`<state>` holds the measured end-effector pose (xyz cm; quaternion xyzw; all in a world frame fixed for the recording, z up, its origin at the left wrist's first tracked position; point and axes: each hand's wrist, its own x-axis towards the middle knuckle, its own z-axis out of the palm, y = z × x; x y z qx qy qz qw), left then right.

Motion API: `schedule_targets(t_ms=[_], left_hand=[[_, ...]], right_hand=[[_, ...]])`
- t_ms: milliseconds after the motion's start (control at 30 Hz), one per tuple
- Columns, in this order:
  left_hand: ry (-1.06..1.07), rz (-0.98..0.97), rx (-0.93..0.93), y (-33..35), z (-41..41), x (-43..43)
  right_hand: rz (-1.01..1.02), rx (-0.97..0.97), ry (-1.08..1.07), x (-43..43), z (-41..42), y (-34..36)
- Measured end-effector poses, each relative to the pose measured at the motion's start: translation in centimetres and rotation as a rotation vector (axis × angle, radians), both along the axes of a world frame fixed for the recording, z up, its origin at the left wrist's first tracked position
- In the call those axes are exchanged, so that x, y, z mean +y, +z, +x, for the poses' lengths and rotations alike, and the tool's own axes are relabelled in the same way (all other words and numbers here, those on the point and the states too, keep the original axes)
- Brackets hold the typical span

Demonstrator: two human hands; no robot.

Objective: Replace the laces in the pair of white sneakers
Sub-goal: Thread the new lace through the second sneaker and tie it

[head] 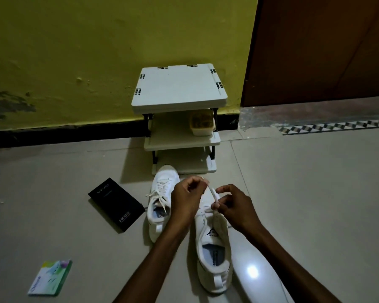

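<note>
Both white sneakers sit on the glossy pale tile floor [315, 193], toes toward the yellow wall [96, 51]. The near sneaker [214, 248] is smooth, leathery-looking stuff with a padded collar and a heel loop, and its flat woven lace [213, 195] is stretched taut above the tongue. The left hand [185, 197] has its fingers [195, 179] curled, pinching the top end, and the right hand [234, 206] pinches the same lace lower down, thumb against fingertip. The far sneaker [162, 200] is just beside it on the left, laced up, with loose ends flopping out. A matte black flat box [116, 203] lies at an angle with one corner nearly against that shoe. A green-and-white packet [50, 277] lies well apart at the near left. Dead ahead, the far shoe's toe is close to the bottom edge of a white plastic three-tier rack [177, 84] with rounded corners and black legs; its middle shelf holds a small tub [201, 123]. A broad stretch of tile lies to the right, up to the brown door [315, 51].
</note>
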<state>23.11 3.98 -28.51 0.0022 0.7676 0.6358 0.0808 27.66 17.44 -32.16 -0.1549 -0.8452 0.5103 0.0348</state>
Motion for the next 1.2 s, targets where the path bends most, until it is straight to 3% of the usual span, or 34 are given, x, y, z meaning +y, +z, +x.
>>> schedule_targets(t_ms=[133, 200, 333, 400, 500, 600, 667, 733, 833, 900, 1033, 1200], left_hand=[[0.172, 0.675, -0.101, 2.2, -1.4, -1.0], [0.198, 0.752, -0.074, 3.2, -2.1, -2.0], [0.231, 0.488, 0.094, 3.4, -2.9, -2.9], [0.193, 0.281, 0.243, 3.0, -3.0, -3.0], [0.062, 0.022, 0.360, 1.8, -2.5, -2.7], [-0.032, -0.104, 0.332, 0.2, -2.2, -2.3], [-0.087, -0.181, 0.311, -0.9, -2.2, -2.3], [-0.129, -0.234, 0.308, -1.9, -2.2, -2.4], [-0.193, -0.336, 0.284, -3.0, -2.0, -2.4], [-0.270, -0.435, 0.249, -3.7, -2.0, -2.1], [-0.328, -0.570, 0.214, -5.0, -1.8, -1.4], [-0.358, -0.631, 0.176, -6.5, -2.1, -0.5]], right_hand=[[0.465, -0.092, 0.122, 2.1, 0.1, -1.9], [0.612, -0.128, 0.127, 3.0, 0.0, -2.7], [0.821, -0.185, 0.007, 3.7, -0.9, -2.2], [0.787, -0.154, 0.001, 3.7, -2.5, -0.9], [0.326, 0.049, 0.066, 2.6, -5.3, 1.9], [-0.173, 0.137, 0.209, 1.2, -7.3, 5.1], [-0.289, 0.115, 0.307, 0.7, -8.2, 6.0], [-0.148, 0.077, 0.288, 0.6, -8.3, 5.6], [0.299, 0.002, 0.159, 0.9, -7.5, 3.7], [0.455, -0.171, 0.186, 1.5, -6.3, 2.6], [0.457, -0.553, 0.374, 1.2, -3.5, 1.1], [0.521, -0.515, 0.263, -0.5, -1.8, -1.1]])
